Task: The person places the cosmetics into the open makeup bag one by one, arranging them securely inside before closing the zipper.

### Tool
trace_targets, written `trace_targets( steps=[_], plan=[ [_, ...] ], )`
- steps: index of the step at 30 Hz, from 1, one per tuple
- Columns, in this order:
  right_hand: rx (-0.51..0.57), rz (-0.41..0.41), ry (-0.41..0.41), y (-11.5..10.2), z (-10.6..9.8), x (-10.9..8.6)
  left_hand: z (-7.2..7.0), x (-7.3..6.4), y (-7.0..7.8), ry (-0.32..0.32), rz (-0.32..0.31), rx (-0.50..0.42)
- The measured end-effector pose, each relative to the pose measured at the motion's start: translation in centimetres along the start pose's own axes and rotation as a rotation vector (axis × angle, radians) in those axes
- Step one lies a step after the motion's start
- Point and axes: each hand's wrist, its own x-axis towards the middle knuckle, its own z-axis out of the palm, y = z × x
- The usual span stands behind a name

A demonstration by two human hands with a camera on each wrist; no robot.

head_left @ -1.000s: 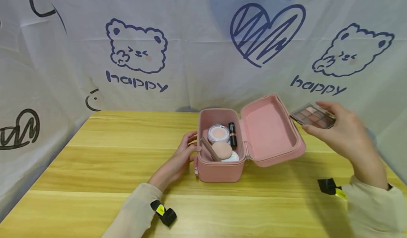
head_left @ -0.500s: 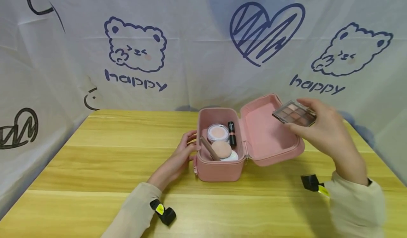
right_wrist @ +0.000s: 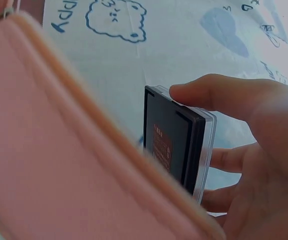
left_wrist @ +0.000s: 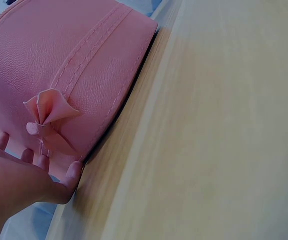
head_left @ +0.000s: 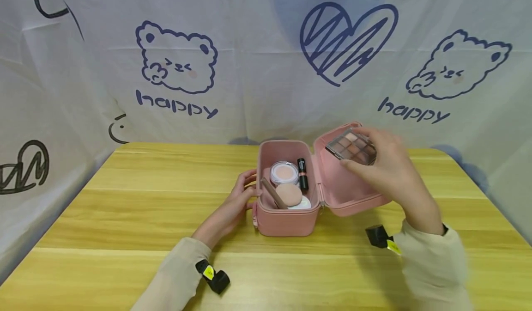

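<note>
A pink cosmetic case (head_left: 287,223) stands with its lid (head_left: 338,186) folded back to the right. My left hand (head_left: 237,199) rests against the case's left side; in the left wrist view its fingers touch the wall beside a pink bow (left_wrist: 54,117). Above the lid, my right hand (head_left: 388,165) pinches an eyeshadow palette (head_left: 351,147) by its edges. The right wrist view shows the palette's dark underside (right_wrist: 171,137), partly covered by the lid. Inside the case lie a round compact (head_left: 284,173), a black lipstick tube (head_left: 303,174), a beige puff (head_left: 289,195) and a slim brown tube (head_left: 273,193).
The case stands on a yellow wood-grain table (head_left: 166,223). Behind the table hangs a pale cloth (head_left: 257,94) with drawn bears and a heart. A white item (head_left: 305,204) lies partly under the puff.
My right hand has carried the eyeshadow palette leftward, from the lid's right side to above the lid. The left hand and the case have stayed in place.
</note>
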Motion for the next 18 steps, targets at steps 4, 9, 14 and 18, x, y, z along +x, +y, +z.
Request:
trace_targets(
  steps=[4, 9, 14, 18],
  plan=[
    [0.0, -0.011, -0.029, -0.8, 0.8, 0.4, 0.0, 0.0, -0.1, 0.002, 0.001, -0.004],
    [0.004, -0.05, -0.039, -1.6, 1.8, 0.9, -0.1, -0.1, 0.0, 0.001, 0.002, -0.009],
    [-0.016, -0.098, -0.036, -2.0, 2.6, 1.2, 0.0, -0.1, 0.1, -0.004, 0.004, -0.009],
    [0.008, -0.092, -0.07, -2.2, 3.1, 1.4, -0.1, -0.1, 0.1, -0.005, -0.002, -0.007]
  ],
)
